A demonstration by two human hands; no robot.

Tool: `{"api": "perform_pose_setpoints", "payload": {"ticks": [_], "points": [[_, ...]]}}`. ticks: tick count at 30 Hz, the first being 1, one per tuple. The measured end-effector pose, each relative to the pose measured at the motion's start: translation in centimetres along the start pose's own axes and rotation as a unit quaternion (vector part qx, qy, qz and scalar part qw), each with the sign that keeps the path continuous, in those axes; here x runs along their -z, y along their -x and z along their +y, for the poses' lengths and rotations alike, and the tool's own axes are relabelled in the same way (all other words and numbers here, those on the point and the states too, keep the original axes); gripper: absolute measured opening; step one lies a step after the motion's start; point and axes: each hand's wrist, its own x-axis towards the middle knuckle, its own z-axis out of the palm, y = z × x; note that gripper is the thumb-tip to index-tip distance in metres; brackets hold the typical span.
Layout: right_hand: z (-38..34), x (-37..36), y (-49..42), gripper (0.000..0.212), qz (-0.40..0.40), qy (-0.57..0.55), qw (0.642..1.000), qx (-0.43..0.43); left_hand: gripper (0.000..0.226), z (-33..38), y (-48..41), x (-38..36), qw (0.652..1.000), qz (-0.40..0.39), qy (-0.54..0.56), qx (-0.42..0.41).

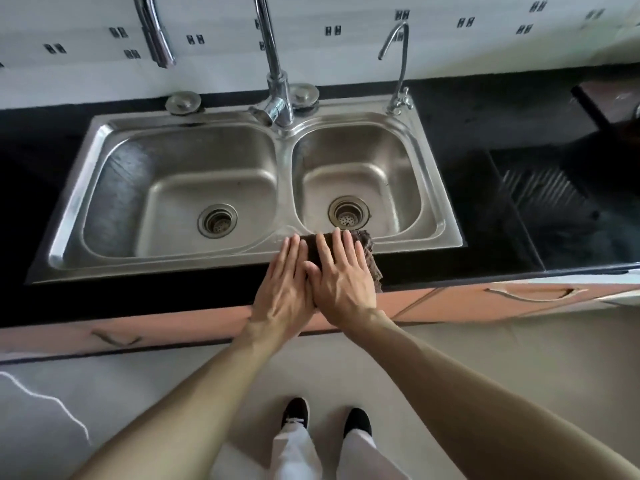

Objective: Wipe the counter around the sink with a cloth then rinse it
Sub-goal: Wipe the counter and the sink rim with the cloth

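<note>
A dark brown cloth (pixel 372 261) lies on the front rim of the steel double sink (pixel 72 209) and the black counter (pixel 491 209), below the right basin. My right hand (pixel 341 271) presses flat on the cloth with straight fingers. My left hand (pixel 285 285) lies flat beside it, its fingertips at the cloth's left edge on the sink rim. Most of the cloth is hidden under my hands. The main tap (pixel 273 64) stands behind the divide between the basins; no water runs.
A small filter tap (pixel 398 64) stands at the back right of the sink. A second chrome spout (pixel 156 32) hangs at the back left. Two round caps (pixel 183 102) sit behind the basins. A ridged drainer (pixel 543 192) lies to the right. Peach cabinet fronts (pixel 502 299) run below.
</note>
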Motion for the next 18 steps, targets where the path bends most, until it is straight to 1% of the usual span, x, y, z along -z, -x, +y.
{"api": "perform_pose_setpoints", "payload": {"ticks": [2,3,4,6,9,14,18], "points": [[-0.7,-0.3,-0.1,0.074,0.000,0.009,1.000,-0.017,0.063,-1.2,-0.2,-0.3,0.999,-0.012,0.016,-0.029],[-1.0,-0.3,-0.3,0.073,-0.007,0.003,1.000,-0.019,0.062,-1.5,-0.3,0.0,0.999,-0.004,0.043,-0.024],[-1.1,-0.5,-0.4,0.072,-0.016,0.000,1.000,-0.019,0.061,-1.6,-0.2,0.5,0.997,0.007,0.077,0.004],[-1.0,-1.0,-0.4,0.072,-0.012,0.018,1.000,-0.013,0.063,-2.2,-0.3,1.2,0.993,0.023,0.104,0.042],[-0.4,-1.4,-0.2,0.070,0.012,0.041,0.999,-0.005,0.064,-2.6,0.0,1.3,0.996,0.021,0.075,0.044],[1.0,-0.8,-0.3,0.065,0.017,0.046,0.999,0.024,0.060,-0.7,-1.1,1.4,0.995,0.042,0.060,0.060],[3.3,-0.2,-0.1,0.060,0.028,0.048,0.998,0.032,0.062,1.1,-2.5,0.8,0.999,0.026,0.024,0.024]]}}
